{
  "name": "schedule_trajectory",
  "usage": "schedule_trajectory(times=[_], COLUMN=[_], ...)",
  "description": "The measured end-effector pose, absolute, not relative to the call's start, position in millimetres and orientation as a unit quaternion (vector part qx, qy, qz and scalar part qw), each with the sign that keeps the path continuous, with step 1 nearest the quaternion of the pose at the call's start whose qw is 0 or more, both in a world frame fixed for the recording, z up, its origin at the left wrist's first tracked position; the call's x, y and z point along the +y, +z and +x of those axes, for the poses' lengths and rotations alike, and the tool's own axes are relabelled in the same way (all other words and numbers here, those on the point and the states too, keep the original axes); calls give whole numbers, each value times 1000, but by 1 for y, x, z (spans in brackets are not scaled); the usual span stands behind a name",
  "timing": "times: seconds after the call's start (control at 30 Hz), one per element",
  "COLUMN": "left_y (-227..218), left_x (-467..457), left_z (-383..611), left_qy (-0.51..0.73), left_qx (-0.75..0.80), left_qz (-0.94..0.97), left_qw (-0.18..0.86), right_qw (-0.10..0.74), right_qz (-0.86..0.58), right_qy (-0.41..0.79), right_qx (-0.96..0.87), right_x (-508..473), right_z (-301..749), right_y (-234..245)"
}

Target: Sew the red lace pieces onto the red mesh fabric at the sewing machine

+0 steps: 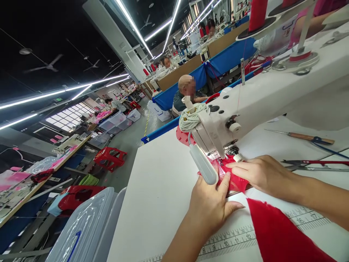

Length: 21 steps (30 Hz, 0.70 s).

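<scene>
Spread loosely, the left hand rests on red cloth beneath the machine; the right hand touches its right side, though whether pinching I cannot tell. Nearer, a red piece crosses a ruler. Rightward lie scissors and an awl.

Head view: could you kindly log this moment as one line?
left hand: touching red fabric; right hand: touching same fabric; sewing machine: above fabric; wooden-handled tool: on table
</scene>
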<state>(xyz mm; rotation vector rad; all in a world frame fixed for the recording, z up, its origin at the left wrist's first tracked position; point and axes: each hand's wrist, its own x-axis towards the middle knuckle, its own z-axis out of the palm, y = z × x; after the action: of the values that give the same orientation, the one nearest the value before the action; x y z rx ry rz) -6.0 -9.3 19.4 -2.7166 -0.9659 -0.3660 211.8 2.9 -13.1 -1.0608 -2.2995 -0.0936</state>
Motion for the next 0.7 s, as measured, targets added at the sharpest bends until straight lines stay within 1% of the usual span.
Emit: schedule_trajectory(times=[0.13, 0.3, 0.5, 0.6, 0.7], left_y=[22, 22, 22, 20, 17], left_x=[-9, -9, -7, -7, -8], left_z=[-7, -8, -7, -7, -7], left_qy=[-120, -101, -107, -106, -109], left_qx=[-327, -335, -339, -345, -350], left_qz=[-929, -929, -926, -920, -914], left_qw=[124, 121, 128, 151, 175], right_qw=[294, 290, 293, 279, 248], right_qz=[-405, -406, -422, -429, -432], right_qy=[-73, -63, -73, -68, -62], right_qx=[-863, -864, -855, -857, -865], right_x=[3, 2, 2, 3, 3], right_z=[211, 211, 209, 210, 212], right_y=[-15, -12, -8, -7, -6])
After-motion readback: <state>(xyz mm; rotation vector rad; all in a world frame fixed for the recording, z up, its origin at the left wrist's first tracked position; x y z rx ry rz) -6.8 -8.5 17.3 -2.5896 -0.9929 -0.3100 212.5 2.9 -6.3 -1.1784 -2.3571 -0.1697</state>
